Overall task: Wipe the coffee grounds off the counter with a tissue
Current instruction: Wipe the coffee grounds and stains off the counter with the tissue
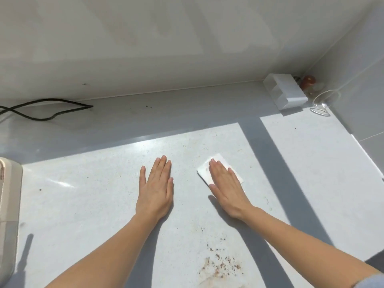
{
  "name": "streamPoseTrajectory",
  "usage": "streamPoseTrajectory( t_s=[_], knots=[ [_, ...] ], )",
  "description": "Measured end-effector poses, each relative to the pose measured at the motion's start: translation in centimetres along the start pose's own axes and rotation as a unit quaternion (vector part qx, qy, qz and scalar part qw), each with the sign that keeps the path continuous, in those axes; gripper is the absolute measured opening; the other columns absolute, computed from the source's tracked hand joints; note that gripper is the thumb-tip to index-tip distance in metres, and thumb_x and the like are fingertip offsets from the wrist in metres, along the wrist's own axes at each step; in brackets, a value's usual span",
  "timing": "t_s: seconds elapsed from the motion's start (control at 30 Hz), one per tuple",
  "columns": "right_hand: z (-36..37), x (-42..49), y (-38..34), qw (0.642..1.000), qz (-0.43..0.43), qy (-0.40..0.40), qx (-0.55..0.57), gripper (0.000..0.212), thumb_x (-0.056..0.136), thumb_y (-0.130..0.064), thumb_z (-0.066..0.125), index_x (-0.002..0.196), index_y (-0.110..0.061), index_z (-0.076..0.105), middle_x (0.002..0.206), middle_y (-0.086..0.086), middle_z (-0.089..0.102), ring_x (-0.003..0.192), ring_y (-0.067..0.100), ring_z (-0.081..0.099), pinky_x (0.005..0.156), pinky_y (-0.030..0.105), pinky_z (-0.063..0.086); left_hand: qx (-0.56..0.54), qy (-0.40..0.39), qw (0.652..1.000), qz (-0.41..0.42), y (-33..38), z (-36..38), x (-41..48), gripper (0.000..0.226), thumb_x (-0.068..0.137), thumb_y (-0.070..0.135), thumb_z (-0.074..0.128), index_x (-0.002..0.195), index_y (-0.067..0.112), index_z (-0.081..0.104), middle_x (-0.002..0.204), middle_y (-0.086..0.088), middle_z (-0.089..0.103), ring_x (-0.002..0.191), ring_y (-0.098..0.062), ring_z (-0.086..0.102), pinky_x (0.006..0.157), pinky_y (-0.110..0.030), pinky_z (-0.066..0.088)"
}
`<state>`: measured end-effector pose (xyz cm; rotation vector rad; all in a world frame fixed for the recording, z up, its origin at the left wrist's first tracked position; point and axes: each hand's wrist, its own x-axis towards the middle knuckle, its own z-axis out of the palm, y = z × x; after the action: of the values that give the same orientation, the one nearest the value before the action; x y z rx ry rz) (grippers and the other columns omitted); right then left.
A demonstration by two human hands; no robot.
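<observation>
One tissue, folded, under right hand; fingers straight, pressing it flat on counter. Left hand beside, palm down, fingers straight, bare. One coffee grounds patch behind right wrist, nearer person.

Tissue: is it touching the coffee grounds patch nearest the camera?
Apart. Head view: the tissue lies under the right hand, with bare counter between it and the coffee grounds.
</observation>
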<state>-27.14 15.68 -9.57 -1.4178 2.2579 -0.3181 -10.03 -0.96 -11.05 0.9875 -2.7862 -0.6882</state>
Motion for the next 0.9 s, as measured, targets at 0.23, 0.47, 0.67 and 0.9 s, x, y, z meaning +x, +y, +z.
streamPoseTrajectory(
  t_s=[0.23, 0.47, 0.67, 0.9],
  knots=[
    [-3.3, 9.8, 3.7, 0.992, 0.062, 0.02, -0.106, 0.065, 0.098, -0.053, 0.011, 0.152, -0.021, -0.004, 0.161, -0.002, -0.01, 0.147, 0.013, -0.013, 0.12, 0.04, -0.007, -0.01, 0.007, 1.0, 0.004, 0.0, 0.1, 0.0, 0.059, 0.095, 0.038, 0.008, 0.15, 0.02, 0.023, 0.16, 0.006, 0.013, 0.146, -0.004, 0.001, 0.118, -0.035, -0.013],
    [0.1, 3.3, -1.3, 0.985, -0.126, -0.048, -0.105, 0.063, 0.099, -0.051, 0.019, 0.153, -0.027, -0.005, 0.161, -0.007, -0.011, 0.146, 0.009, -0.017, 0.117, 0.032, -0.014, 0.0, 0.005, 1.0, 0.01, 0.1, -0.1, 0.1, 0.061, 0.094, 0.037, 0.008, 0.149, 0.018, 0.025, 0.16, 0.004, 0.015, 0.147, -0.008, 0.005, 0.119, -0.041, -0.006],
    [3.0, -4.7, -4.5, 0.979, -0.155, -0.098, -0.088, 0.058, 0.103, -0.038, 0.025, 0.153, -0.025, -0.001, 0.161, -0.007, -0.009, 0.146, 0.009, -0.017, 0.117, 0.033, -0.014, -0.009, 0.022, 1.0, 0.018, 0.0, 0.2, 0.0, 0.058, 0.095, 0.034, 0.013, 0.147, 0.015, 0.031, 0.159, 0.001, 0.02, 0.147, -0.011, 0.01, 0.119, -0.043, -0.003],
    [5.7, -11.7, -7.9, 0.977, -0.17, -0.125, -0.04, 0.055, 0.103, -0.03, 0.029, 0.153, -0.023, 0.008, 0.162, -0.005, -0.001, 0.147, 0.011, -0.01, 0.116, 0.032, -0.014, -0.123, 0.052, 0.991, 0.029, 0.5, -1.1, -2.3, 0.048, 0.098, 0.028, 0.024, 0.138, 0.013, 0.046, 0.151, -0.004, 0.038, 0.144, -0.017, 0.025, 0.119, -0.04, 0.009]
  ],
)
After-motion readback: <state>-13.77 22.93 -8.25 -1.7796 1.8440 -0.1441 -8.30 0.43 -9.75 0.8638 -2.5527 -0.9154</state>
